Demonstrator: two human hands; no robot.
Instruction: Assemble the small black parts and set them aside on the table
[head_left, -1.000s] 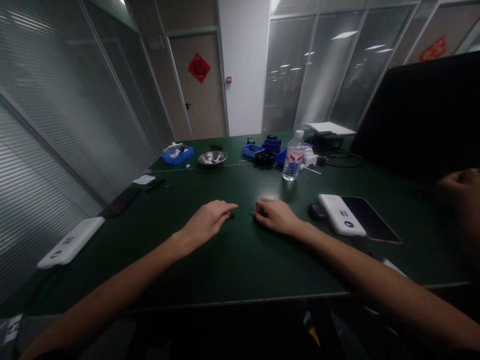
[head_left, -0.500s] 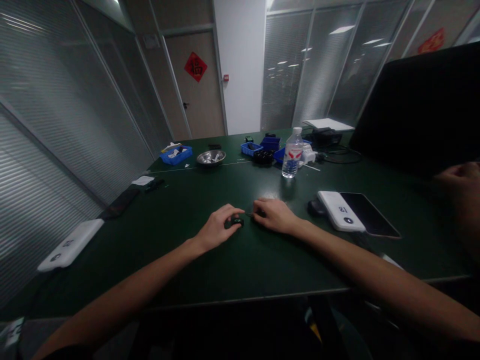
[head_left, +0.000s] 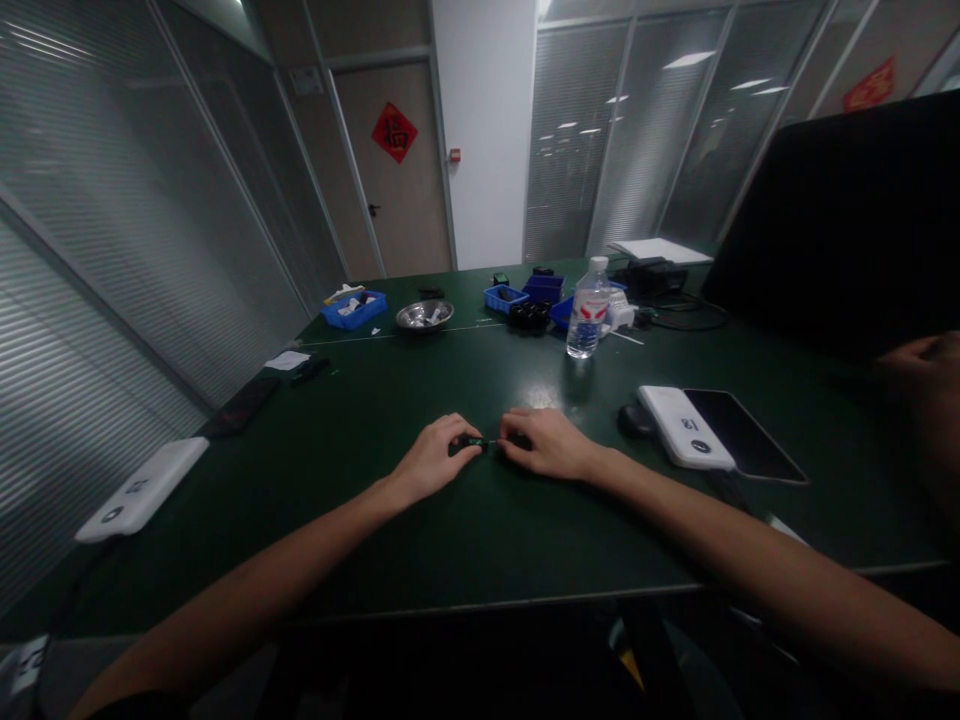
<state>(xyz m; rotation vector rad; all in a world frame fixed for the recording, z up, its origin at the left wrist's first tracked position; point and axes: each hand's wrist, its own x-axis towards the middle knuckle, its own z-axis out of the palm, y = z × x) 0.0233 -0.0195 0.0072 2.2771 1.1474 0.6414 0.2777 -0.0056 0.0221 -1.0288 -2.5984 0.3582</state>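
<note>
Both of my hands rest on the dark green table (head_left: pixel 420 560) near its middle. My left hand (head_left: pixel 435 462) pinches a small black part (head_left: pixel 471 443) between thumb and fingertips. My right hand (head_left: pixel 541 442) is closed on something thin and dark that points left at that black part; the two meet between my hands. What the right hand holds is too small to name.
A white power bank (head_left: pixel 684 427) and a dark phone (head_left: pixel 742 448) lie to the right, another white power bank (head_left: pixel 142 488) at the left edge. A water bottle (head_left: pixel 588 308), blue bins (head_left: pixel 504 297), a metal bowl (head_left: pixel 424 315) stand farther back. Another person's hand (head_left: pixel 926 360) shows at far right.
My left hand slid right and closed on the small black part, then brought it against the thin piece in my right hand. The right hand barely moved.
</note>
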